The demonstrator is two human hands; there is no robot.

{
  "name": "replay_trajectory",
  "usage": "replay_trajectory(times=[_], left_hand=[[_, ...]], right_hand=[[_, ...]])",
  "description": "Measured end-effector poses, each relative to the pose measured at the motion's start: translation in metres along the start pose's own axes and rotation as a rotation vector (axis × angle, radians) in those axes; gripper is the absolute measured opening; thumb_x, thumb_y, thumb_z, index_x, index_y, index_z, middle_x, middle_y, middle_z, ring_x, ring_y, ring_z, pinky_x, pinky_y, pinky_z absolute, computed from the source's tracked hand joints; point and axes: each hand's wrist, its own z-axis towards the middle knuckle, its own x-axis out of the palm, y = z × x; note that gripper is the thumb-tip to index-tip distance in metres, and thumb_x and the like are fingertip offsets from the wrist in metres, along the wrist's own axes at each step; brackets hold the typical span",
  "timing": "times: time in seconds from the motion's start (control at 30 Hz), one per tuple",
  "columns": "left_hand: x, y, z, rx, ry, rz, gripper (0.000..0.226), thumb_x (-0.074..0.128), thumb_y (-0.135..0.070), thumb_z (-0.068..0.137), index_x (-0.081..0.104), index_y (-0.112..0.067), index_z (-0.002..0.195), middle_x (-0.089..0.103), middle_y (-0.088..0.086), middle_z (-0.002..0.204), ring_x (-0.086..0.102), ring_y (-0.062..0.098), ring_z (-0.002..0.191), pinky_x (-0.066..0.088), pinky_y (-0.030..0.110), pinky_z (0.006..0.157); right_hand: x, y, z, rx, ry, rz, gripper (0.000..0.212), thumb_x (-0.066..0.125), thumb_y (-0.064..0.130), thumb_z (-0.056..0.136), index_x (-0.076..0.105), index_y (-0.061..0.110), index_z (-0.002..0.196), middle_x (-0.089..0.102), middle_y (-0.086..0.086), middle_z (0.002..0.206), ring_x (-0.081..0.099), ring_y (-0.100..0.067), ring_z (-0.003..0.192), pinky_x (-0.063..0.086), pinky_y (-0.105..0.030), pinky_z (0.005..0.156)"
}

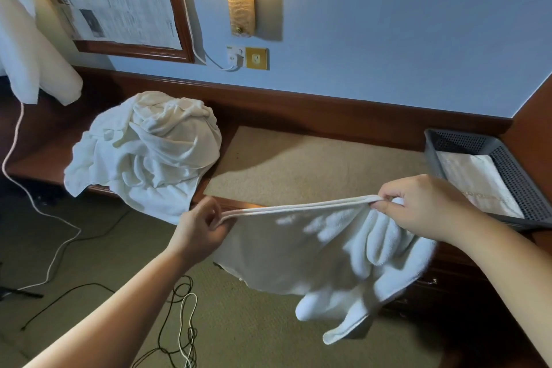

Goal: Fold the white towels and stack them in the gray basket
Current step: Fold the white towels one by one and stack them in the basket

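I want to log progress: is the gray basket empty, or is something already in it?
Not empty. The basket holds one flat folded white cloth, apparently a towel, on its bottom.

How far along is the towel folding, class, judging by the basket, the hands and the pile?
Done: one folded towel lies in the basket. In hand: the left hand and right hand pinch the doubled top edge of a hanging towel, mid-fold. Left: the crumpled pile on the counter is unfolded.
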Motion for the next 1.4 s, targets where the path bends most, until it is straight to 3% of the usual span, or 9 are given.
replay_trajectory(times=[0.1,0.17,0.43,0.6,0.8,1.0,1.17,1.3,1.4], left_hand=[[-0.008,0.001,0.010,-0.150,0.180,-0.089,0.020,0.076,-0.032,0.091,0.062,-0.036,0.104,0.072,-0.005,0.075,0.066,0.012,0.070,0.053,0.035,0.066],[-0.012,0.004,0.013,-0.120,0.201,0.011,0.006,0.071,-0.035,0.096,0.068,-0.037,0.091,0.070,-0.013,0.077,0.065,0.006,0.073,0.053,0.034,0.065],[-0.008,-0.011,0.025,-0.080,0.397,0.554,0.066,0.032,-0.079,0.096,0.060,-0.023,0.073,0.065,-0.008,0.068,0.062,0.013,0.070,0.052,0.035,0.065],[0.003,-0.009,0.036,0.098,0.405,0.411,0.014,0.051,-0.036,0.105,0.060,-0.027,0.099,0.062,-0.008,0.089,0.064,0.025,0.085,0.052,0.040,0.075],[0.032,-0.018,0.082,0.054,0.295,0.302,0.037,0.043,-0.012,0.087,0.068,-0.024,0.111,0.062,-0.001,0.103,0.063,0.030,0.089,0.054,0.041,0.078],[0.044,-0.019,0.183,-0.138,0.473,0.669,0.008,0.051,-0.028,0.094,0.055,-0.022,0.097,0.058,0.010,0.106,0.063,0.040,0.103,0.053,0.048,0.089],[0.064,-0.006,0.258,-0.119,0.575,0.822,0.061,0.048,-0.085,0.085,0.047,-0.030,0.110,0.057,0.006,0.107,0.062,0.034,0.102,0.050,0.045,0.086],[0.097,0.003,0.313,-0.110,0.567,0.833,0.042,0.046,-0.055,0.102,0.052,-0.026,0.132,0.057,0.012,0.121,0.063,0.035,0.100,0.054,0.046,0.082],[0.125,0.017,0.336,-0.079,0.558,0.862,0.021,0.047,-0.026,0.107,0.053,-0.012,0.122,0.044,0.006,0.098,0.056,0.031,0.091,0.051,0.044,0.079]], right_hand=[[0.001,0.003,0.004,-0.002,0.010,-0.001,0.028,0.063,0.053,0.096,0.067,0.035,0.075,0.061,0.011,0.067,0.056,-0.006,0.069,0.042,-0.028,0.058],[0.002,0.005,0.008,-0.017,0.026,-0.041,0.028,0.061,0.055,0.096,0.065,0.036,0.076,0.062,0.011,0.069,0.056,-0.006,0.070,0.043,-0.028,0.060],[0.011,-0.004,0.010,-0.007,0.085,-0.144,0.030,0.053,0.059,0.099,0.061,0.035,0.083,0.061,0.012,0.071,0.053,-0.005,0.069,0.036,-0.028,0.056],[0.020,-0.021,0.012,0.023,0.073,-0.089,0.032,0.051,0.063,0.098,0.060,0.036,0.084,0.062,0.009,0.068,0.055,-0.008,0.068,0.046,-0.031,0.062],[0.022,-0.045,0.036,0.089,0.117,0.000,0.042,0.056,0.079,0.085,0.062,0.038,0.085,0.065,0.014,0.075,0.057,-0.007,0.074,0.042,-0.030,0.061],[0.017,-0.111,0.092,0.177,0.352,0.061,0.052,0.072,0.088,0.060,0.065,0.050,0.094,0.070,0.018,0.078,0.061,-0.001,0.078,0.051,-0.028,0.069],[0.046,-0.192,0.164,0.241,0.322,0.171,0.047,0.063,0.086,0.072,0.068,0.041,0.085,0.070,0.010,0.077,0.066,-0.013,0.077,0.055,-0.038,0.075],[0.074,-0.239,0.220,0.268,0.333,0.212,0.031,0.063,0.069,0.086,0.063,0.039,0.078,0.067,0.010,0.077,0.065,-0.014,0.077,0.054,-0.040,0.073],[0.096,-0.271,0.258,0.284,0.397,0.166,0.024,0.055,0.057,0.085,0.060,0.033,0.081,0.065,0.006,0.086,0.062,-0.017,0.083,0.053,-0.040,0.078]])
